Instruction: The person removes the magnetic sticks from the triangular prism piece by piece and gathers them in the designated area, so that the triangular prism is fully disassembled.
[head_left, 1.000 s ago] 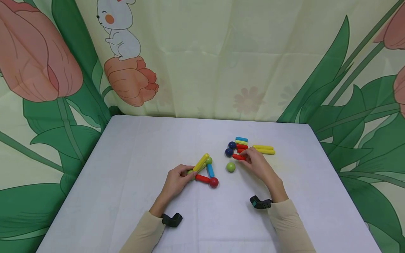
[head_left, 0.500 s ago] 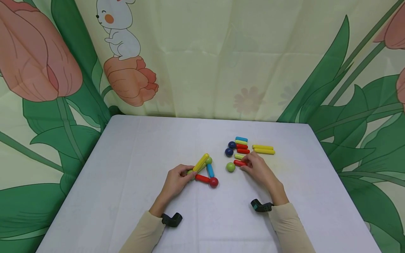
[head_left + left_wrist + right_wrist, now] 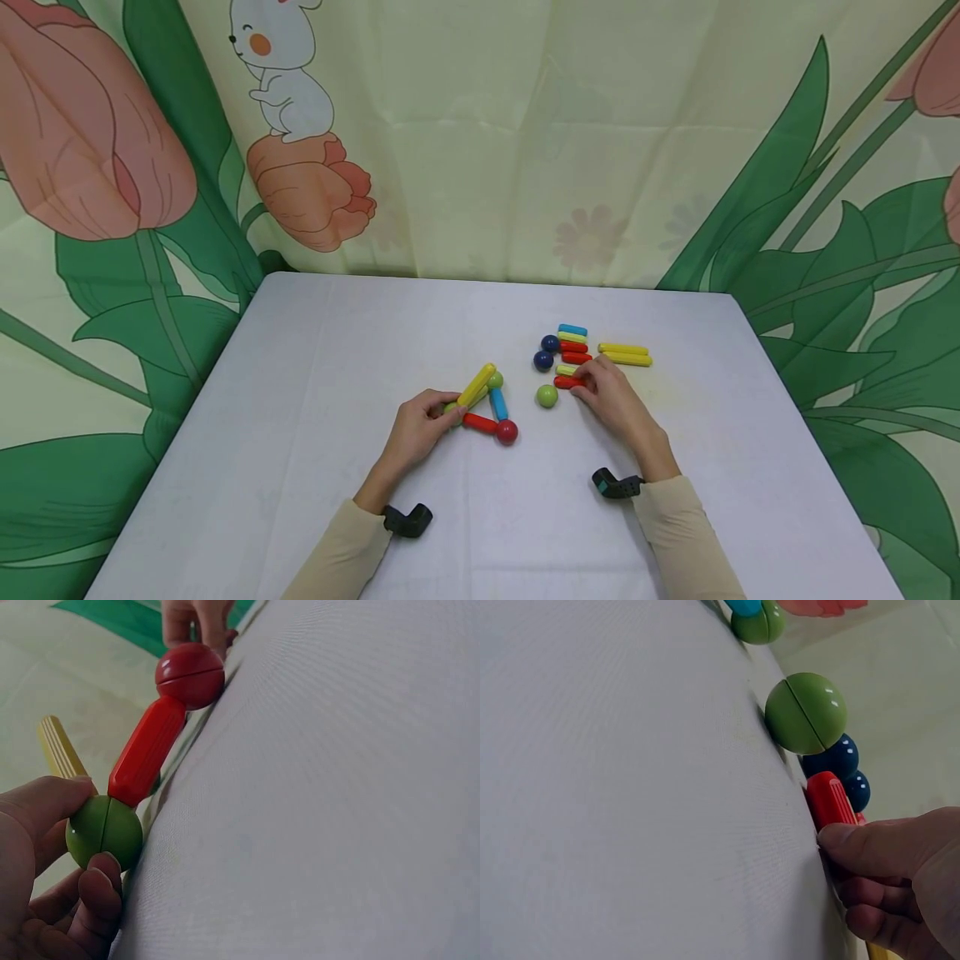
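My left hand pinches a green ball at the near-left corner of a joined ball-and-rod shape. From that ball a red rod runs to a red ball, then a blue rod leads up to another green ball. A yellow rod slants upward from the held corner, overlapping a yellow-green rod in the head view. My right hand pinches a short red rod between thumb and fingers, low at the tabletop, beside a yellow-green rod.
A loose green ball sits left of the right hand. Beyond it are two dark blue balls and a row of short rods in red, yellow-green and blue. Two long yellow rods lie to the right on the white-covered table.
My right hand has brought the red rod nearer to me, off the row, then nudged it back against the yellow-green rod. The left hand and its joined shape stay put.
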Available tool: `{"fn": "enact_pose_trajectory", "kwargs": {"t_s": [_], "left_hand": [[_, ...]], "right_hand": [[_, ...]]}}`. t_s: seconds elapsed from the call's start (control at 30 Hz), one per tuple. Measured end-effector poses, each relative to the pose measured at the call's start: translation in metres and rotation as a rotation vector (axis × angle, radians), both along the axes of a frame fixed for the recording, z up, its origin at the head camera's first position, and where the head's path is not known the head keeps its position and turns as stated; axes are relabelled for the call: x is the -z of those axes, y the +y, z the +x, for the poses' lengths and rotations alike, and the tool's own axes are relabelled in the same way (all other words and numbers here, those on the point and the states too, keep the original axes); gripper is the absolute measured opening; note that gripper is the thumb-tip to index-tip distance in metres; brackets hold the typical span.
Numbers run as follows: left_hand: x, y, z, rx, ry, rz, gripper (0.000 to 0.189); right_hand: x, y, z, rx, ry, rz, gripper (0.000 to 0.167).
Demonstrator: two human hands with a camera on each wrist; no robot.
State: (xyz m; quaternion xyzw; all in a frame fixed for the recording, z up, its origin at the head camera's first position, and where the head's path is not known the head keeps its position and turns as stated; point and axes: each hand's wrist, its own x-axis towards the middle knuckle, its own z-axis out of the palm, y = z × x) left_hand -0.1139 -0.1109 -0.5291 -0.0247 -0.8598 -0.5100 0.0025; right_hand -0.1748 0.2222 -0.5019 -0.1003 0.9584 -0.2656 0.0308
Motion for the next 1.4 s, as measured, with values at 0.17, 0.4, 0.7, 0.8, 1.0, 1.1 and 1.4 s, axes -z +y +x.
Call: {"fn": "enact_pose_trajectory", "kwargs": {"t_s": [0.17, 0.4, 0.7, 0.8, 1.0, 1.1, 1.4], "left_hand": [[-0.001, 0.000, 0.000, 0.005, 0.008, 0.000, 0.028], [-0.001, 0.000, 0.000, -0.003, -0.004, -0.001, 0.028], [0.000, 0.001, 0.000, -0.002, 0.000, 0.000, 0.027], [0.001, 0.001, 0.000, -0.003, 0.007, -0.006, 0.027], [-0.001, 0.000, 0.000, -0.001, -0.008, -0.019, 0.031], [-0.001, -0.001, 0.000, 0.021, 0.003, -0.029, 0.034], [0.000, -0.004, -0.001, 0.068, 0.004, -0.021, 0.039]], "right_hand": [[0.000, 0.002, -0.005, 0.018, 0.004, 0.012, 0.025], [0.001, 0.003, -0.010, 0.032, 0.003, -0.009, 0.024], [-0.011, 0.003, -0.008, 0.065, -0.016, -0.013, 0.029], [-0.020, -0.002, -0.007, 0.052, 0.020, -0.018, 0.031], [-0.040, -0.021, -0.006, -0.010, 0.086, -0.023, 0.035], [-0.048, -0.033, -0.006, -0.044, 0.083, -0.044, 0.037], [-0.058, -0.072, -0.005, -0.205, 0.011, -0.095, 0.048]]}}
